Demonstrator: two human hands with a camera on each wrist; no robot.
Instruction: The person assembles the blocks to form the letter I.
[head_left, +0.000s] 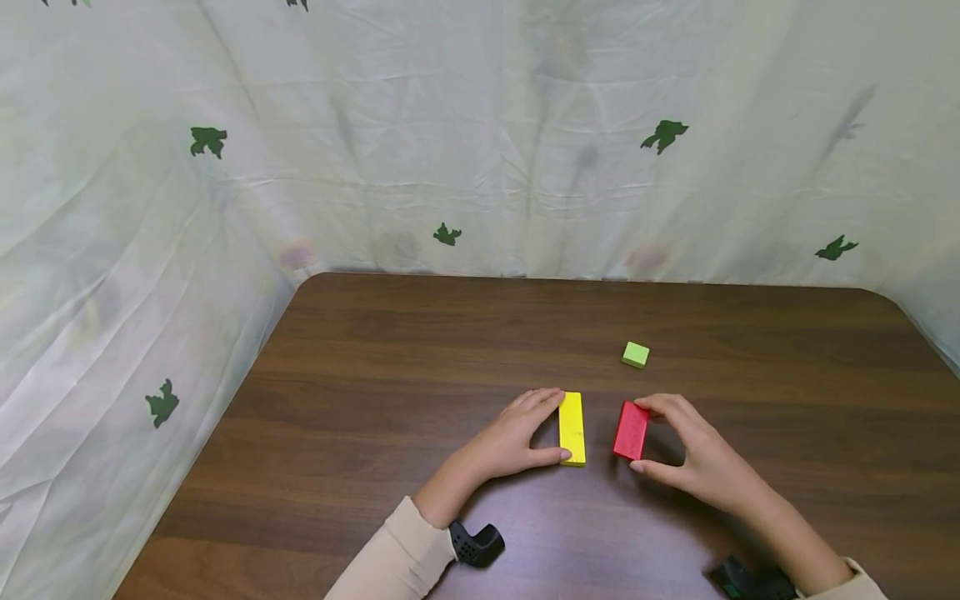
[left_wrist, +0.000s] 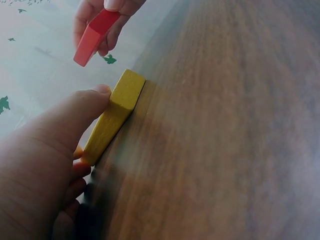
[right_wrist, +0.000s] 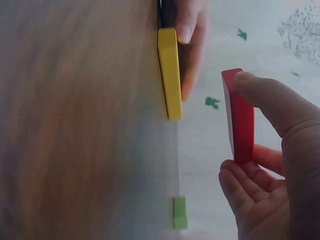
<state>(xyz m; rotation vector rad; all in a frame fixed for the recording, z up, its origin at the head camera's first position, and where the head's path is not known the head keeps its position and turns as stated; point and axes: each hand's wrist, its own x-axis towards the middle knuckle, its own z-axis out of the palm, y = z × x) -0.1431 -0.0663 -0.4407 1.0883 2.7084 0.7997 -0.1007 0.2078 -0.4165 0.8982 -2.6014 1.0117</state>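
The yellow block [head_left: 572,429] is pinched endwise between the left hand's [head_left: 510,442] thumb and fingers; to its right, the red block [head_left: 631,430] is clamped by the right hand [head_left: 702,454]. Beyond the yellow block, the green block [head_left: 636,355] is shown by head and right wrist views only.

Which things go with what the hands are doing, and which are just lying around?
Part of the job, it seems:
yellow oblong block, probably wooden, held by the left hand
red oblong block, probably wooden, held up by the right hand

Just there for now:
small lime-green block, probably wooden, untouched on the brown wood-grain table
white cloth behind
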